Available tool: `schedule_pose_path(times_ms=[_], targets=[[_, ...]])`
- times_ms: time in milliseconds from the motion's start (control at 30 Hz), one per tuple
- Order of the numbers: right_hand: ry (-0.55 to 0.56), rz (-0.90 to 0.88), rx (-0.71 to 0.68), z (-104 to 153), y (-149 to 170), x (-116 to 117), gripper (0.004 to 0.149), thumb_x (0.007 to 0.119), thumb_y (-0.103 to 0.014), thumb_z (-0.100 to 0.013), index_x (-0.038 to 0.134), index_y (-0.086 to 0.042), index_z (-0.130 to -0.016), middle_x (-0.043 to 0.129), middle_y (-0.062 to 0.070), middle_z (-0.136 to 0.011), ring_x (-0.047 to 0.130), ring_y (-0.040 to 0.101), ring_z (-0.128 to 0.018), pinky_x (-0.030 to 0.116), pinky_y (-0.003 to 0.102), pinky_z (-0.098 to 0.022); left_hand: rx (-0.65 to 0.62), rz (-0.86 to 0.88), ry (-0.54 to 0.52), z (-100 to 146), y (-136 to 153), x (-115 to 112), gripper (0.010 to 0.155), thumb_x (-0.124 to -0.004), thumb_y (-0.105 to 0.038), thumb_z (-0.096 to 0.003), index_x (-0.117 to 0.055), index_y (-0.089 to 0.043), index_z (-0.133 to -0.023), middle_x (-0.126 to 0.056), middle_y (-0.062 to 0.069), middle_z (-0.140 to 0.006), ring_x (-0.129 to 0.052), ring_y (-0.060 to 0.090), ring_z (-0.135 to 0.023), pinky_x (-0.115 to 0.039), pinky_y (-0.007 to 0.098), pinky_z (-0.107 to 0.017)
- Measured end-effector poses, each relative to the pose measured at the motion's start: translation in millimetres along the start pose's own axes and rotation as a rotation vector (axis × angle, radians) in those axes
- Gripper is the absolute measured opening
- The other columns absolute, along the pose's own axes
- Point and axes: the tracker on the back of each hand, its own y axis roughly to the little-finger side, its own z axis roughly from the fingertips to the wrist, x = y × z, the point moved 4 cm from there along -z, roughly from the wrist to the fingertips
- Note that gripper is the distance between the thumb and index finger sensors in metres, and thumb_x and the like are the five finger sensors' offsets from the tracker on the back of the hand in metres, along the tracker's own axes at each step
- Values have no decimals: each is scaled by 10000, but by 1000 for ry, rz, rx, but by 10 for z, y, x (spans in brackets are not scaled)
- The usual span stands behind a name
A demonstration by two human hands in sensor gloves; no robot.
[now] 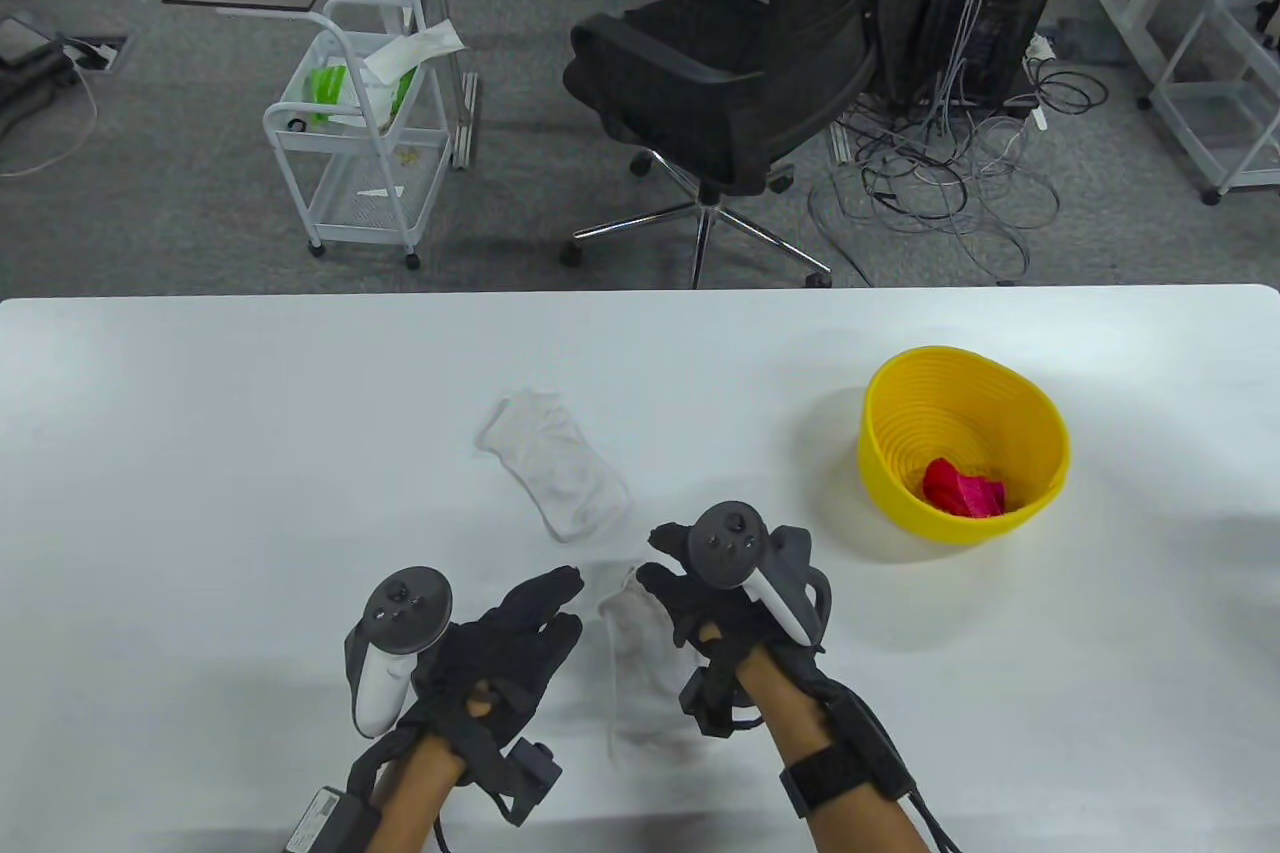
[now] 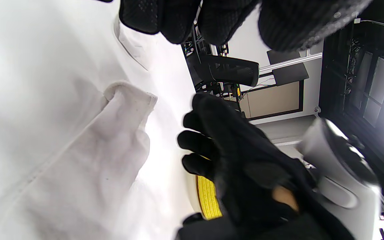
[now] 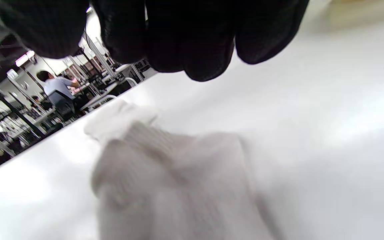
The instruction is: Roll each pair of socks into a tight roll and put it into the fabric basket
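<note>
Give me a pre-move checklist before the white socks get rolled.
1. Near sock lies flat between the hands: ok.
2. Far sock stacked on the near one as a pair: not ok, it lies apart, farther back.
3. Left hand free, fingers straight: ok.
4. Right hand gripping the near sock's edge: cannot tell, fingers curl above it.
5. Yellow basket upright on the right, with room beside the red roll: ok.

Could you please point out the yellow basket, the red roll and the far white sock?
yellow basket [image 1: 1040,413]: table view, far right rim.
red roll [image 1: 962,487]: table view, its middle.
far white sock [image 1: 555,465]: table view, its middle.
</note>
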Motion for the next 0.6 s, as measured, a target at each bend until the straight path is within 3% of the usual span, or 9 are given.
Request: schedule_pose_path(times_ms=[300, 600], targets=[[38, -142, -42, 360, 223, -407, 656, 733, -629, -384, 677, -332, -966, 754, -14, -1022, 848, 248, -895, 732, 509, -625, -7, -24, -3, 28, 9, -24, 674, -727, -529, -407, -620, -267, -1019, -560, 69, -1113, -570, 341, -1048, -449, 533, -730], [-13, -160, -57, 560, 360, -345, 736, 716, -672, -380, 589, -334, -1021, 680, 2, -1080, 792, 284, -949, 696, 538, -646, 3, -114, -46, 28, 35, -2, 682, -731, -528, -404, -588, -298, -1030, -498, 47, -1141, -513, 328, -1076, -417, 529, -744]])
